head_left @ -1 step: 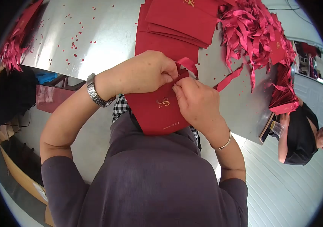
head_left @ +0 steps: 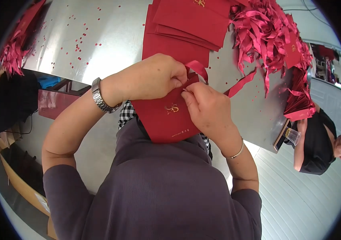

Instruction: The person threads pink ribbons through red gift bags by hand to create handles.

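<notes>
A flat red paper bag (head_left: 166, 120) with a gold emblem stands tilted at my lap, its top edge toward the table. My left hand (head_left: 154, 78) is closed in a pinch at that top edge. Beside it, my right hand (head_left: 210, 106) pinches the same edge, thumb and forefinger pressed together. A small pale tip shows at the right fingertips; what it belongs to I cannot make out. Above both hands arches a red ribbon (head_left: 197, 67), its ends hidden behind the fingers. Another stretch of ribbon (head_left: 242, 83) runs from behind my right hand across the table.
Flat red bags (head_left: 190, 20) lie stacked on the metal table (head_left: 110, 24) straight ahead. A heap of ribboned bags (head_left: 262, 32) fills the far right. Red paper dots (head_left: 78, 48) are scattered leftward. At the right a person in black (head_left: 318, 140) sits near a clear plastic cup (head_left: 293, 137).
Almost nothing differs. My right hand has shifted very slightly, and both hands keep their pinch at the bag's top edge.
</notes>
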{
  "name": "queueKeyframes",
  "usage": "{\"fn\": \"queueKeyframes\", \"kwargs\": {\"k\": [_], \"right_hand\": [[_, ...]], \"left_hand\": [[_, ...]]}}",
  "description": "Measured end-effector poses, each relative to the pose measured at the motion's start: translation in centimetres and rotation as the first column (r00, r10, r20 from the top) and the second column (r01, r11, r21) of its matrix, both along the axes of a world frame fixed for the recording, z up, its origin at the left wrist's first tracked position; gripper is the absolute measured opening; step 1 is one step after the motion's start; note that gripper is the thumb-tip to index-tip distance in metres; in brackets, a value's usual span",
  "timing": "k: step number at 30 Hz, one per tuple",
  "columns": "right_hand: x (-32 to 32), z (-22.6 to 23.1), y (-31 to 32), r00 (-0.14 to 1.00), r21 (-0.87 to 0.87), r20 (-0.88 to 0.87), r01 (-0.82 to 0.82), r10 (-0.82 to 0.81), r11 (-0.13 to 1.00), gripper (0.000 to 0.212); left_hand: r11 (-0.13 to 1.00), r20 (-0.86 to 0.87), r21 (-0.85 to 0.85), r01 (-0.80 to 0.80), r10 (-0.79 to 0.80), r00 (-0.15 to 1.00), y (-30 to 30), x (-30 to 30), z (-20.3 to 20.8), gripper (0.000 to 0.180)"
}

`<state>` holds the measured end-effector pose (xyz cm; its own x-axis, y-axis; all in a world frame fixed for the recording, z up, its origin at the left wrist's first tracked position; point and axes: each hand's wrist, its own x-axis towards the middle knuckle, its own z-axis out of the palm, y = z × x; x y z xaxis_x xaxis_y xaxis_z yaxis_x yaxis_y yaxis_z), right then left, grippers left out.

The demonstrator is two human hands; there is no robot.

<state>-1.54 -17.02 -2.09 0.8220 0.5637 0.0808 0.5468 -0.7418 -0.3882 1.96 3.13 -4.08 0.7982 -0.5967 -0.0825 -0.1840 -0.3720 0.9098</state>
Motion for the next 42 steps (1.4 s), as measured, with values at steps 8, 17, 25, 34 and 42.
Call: {"fn": "queueKeyframes", "kwargs": {"k": [8, 17, 25, 34, 42], "right_hand": [[0.2, -0.5, -1.0, 0.969, -0.045, -0.229, 0.086, -0.094, 0.995, 0.029], [1.2, 0.0, -1.2, 0.949, 0.035, -0.316, 0.038, -0.025, 0.999, 0.031], [-0.1, 0.9, -3.2, 0.875, 0.073, -0.471, 0.167, -0.113, 0.983, 0.031], [-5.8, 4.0, -11.7, 0.505, 0.334, -0.863, 0.594, -0.016, 0.732, 0.062], [-8.5, 4.8, -11.8, 0.581, 0.794, -0.587, 0.550, 0.563, 0.259, 0.069]], "left_hand": [[0.895, 0.440, 0.364, -0.257, 0.077, 0.895, 0.7, -1.0, -0.1, 0.012], [0.650, 0.603, 0.215, -0.729, 0.499, 0.623, 4.8, -1.7, 0.3, 0.024], [0.832, 0.407, 0.177, -0.526, 0.424, 0.809, 1.0, -8.8, 0.2, 0.023], [0.830, 0.155, 0.084, -0.551, 0.535, 0.830, 0.0, -7.5, 0.6, 0.027], [0.898, 0.036, 0.174, -0.404, 0.404, 0.914, 0.9, -6.1, 1.0, 0.017]]}}
